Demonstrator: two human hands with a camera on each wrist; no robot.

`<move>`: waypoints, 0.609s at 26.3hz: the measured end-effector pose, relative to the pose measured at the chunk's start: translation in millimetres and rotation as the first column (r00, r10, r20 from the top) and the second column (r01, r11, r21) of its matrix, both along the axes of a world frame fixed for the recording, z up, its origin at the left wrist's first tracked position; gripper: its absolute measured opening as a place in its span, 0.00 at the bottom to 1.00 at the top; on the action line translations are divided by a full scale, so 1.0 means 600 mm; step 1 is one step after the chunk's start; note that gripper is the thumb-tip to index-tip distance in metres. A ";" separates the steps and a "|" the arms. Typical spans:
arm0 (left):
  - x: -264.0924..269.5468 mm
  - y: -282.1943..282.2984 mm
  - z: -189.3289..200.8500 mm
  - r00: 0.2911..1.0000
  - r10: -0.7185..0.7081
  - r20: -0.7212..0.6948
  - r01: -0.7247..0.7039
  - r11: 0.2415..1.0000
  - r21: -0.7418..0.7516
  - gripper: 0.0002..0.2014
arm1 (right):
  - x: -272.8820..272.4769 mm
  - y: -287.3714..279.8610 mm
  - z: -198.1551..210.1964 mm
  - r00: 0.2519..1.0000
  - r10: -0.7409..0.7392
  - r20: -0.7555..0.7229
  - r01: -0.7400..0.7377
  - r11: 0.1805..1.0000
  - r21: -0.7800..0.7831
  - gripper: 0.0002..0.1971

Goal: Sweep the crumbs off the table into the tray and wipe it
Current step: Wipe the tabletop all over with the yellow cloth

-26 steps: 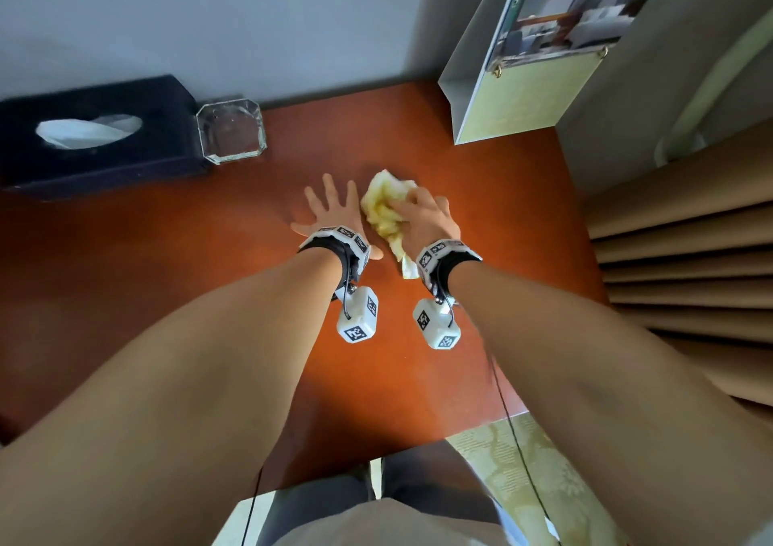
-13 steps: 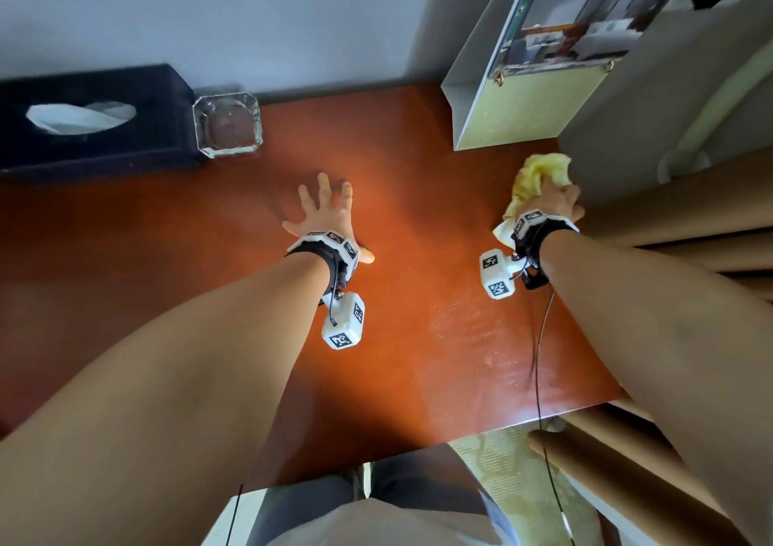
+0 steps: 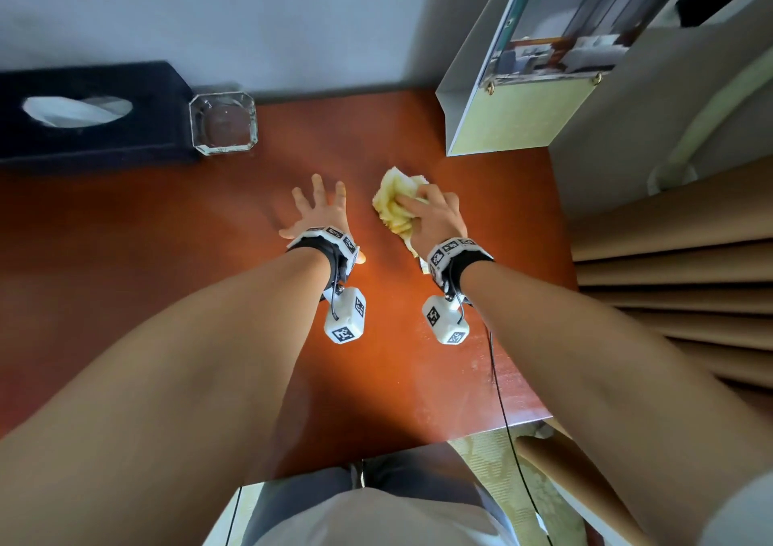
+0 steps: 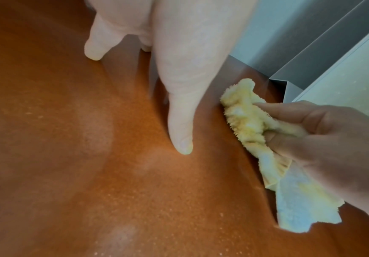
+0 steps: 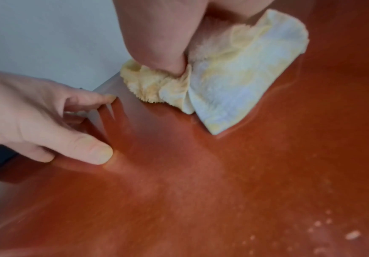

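Note:
My right hand (image 3: 433, 215) grips a crumpled yellow cloth (image 3: 395, 200) and presses it on the red-brown table (image 3: 167, 227), just right of centre. The left wrist view shows the cloth (image 4: 249, 121) bunched under those fingers; in the right wrist view the cloth (image 5: 223, 90) trails flat onto the wood. My left hand (image 3: 320, 211) lies flat beside it with fingers spread, holding nothing. A square glass tray (image 3: 223, 123) stands at the back left, apart from both hands. Fine pale crumbs (image 5: 352, 234) speckle the wood in the right wrist view.
A dark tissue box (image 3: 83, 115) sits at the far left against the wall. A white wall box with a picture (image 3: 523, 98) overhangs the back right corner. Tan curtains (image 3: 677, 253) hang along the right edge. My legs (image 3: 376, 503) meet the front edge.
My right hand swept the cloth out to the right edge and has come back to the table's middle beside the left hand. The left hand stayed flat in place.

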State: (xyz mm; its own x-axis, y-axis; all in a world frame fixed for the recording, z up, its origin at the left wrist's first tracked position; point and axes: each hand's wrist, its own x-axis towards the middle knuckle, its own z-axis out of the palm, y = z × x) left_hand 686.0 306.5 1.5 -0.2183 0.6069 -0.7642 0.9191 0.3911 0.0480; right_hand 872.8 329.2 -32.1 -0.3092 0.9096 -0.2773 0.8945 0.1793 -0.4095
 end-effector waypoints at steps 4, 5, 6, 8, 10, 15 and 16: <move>0.005 -0.001 0.001 1.000 0.012 0.012 -0.012 1.000 0.004 0.68 | 0.051 0.025 -0.004 0.976 -0.219 0.000 0.218 0.974 0.053 0.33; 0.005 -0.003 0.000 1.000 0.016 0.017 -0.016 1.000 0.007 0.68 | 0.068 0.034 -0.006 0.960 -0.280 0.014 0.279 0.958 0.067 0.33; 0.005 -0.004 0.000 1.000 0.019 0.020 -0.019 1.000 0.006 0.68 | 0.087 0.047 -0.007 0.942 -0.333 0.039 0.331 0.942 0.055 0.32; 0.004 -0.005 -0.002 0.999 0.024 0.025 -0.025 1.000 0.010 0.68 | 0.133 0.076 -0.012 0.894 -0.438 0.095 0.439 0.898 0.010 0.32; 0.004 -0.005 -0.003 0.999 0.021 0.024 -0.021 1.000 0.021 0.68 | 0.181 0.099 -0.013 0.842 -0.492 0.221 0.503 0.864 0.007 0.32; 0.001 -0.008 -0.007 0.999 0.020 0.027 -0.021 1.000 0.022 0.68 | 0.218 0.088 -0.004 0.654 -0.639 0.405 0.700 0.714 -0.004 0.34; -0.001 -0.008 -0.007 1.000 0.015 0.028 -0.015 1.000 0.024 0.67 | 0.213 0.076 -0.002 0.598 -0.685 0.415 0.756 0.655 -0.008 0.36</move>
